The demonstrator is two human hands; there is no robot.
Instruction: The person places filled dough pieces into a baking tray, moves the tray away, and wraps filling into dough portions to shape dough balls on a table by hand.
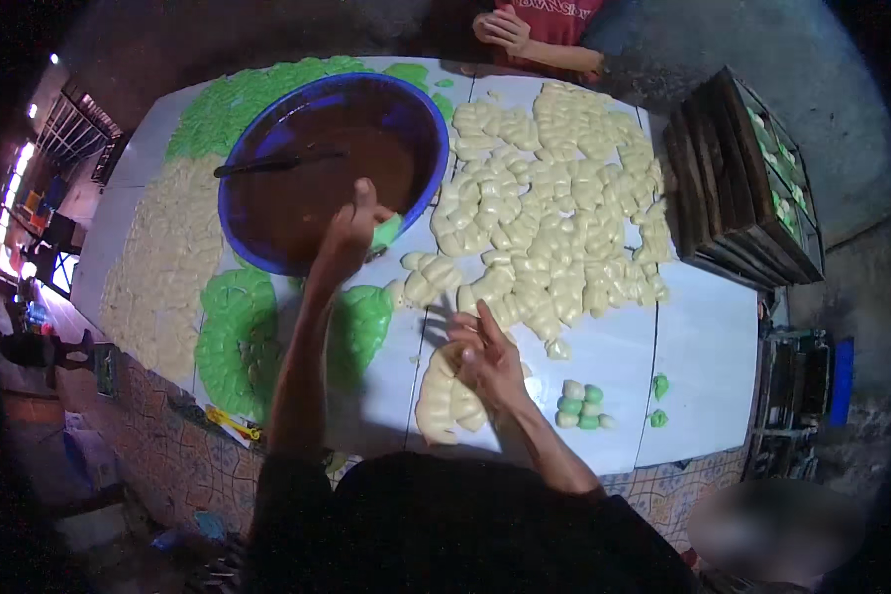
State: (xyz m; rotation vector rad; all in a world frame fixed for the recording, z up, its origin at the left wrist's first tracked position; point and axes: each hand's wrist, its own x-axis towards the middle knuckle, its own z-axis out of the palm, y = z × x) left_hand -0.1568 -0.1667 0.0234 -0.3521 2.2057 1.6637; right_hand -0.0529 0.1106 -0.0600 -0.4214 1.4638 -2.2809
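Observation:
Over the near rim of a large blue basin (436,183) is my left hand (351,238), closed on a piece of light green dough (386,233). Thick brown paste (366,158) partly fills the basin, and a dark flat-bladed tool (282,161) lies across its left side. My right hand (490,361) has its fingers apart with nothing visible in them, above a small group of cream dough pieces (441,406). Flattened green dough pieces (236,332) lie on both sides of my left forearm. Whether my right fingers touch the dough below, I cannot tell.
Many cream dough pieces (554,208) cover the table's right half; more lie at left. Small green and white balls (579,406) sit near the front edge, beside two green scraps (659,401). Dark trays (733,188) stand at right. Across the table is a person in red (554,25).

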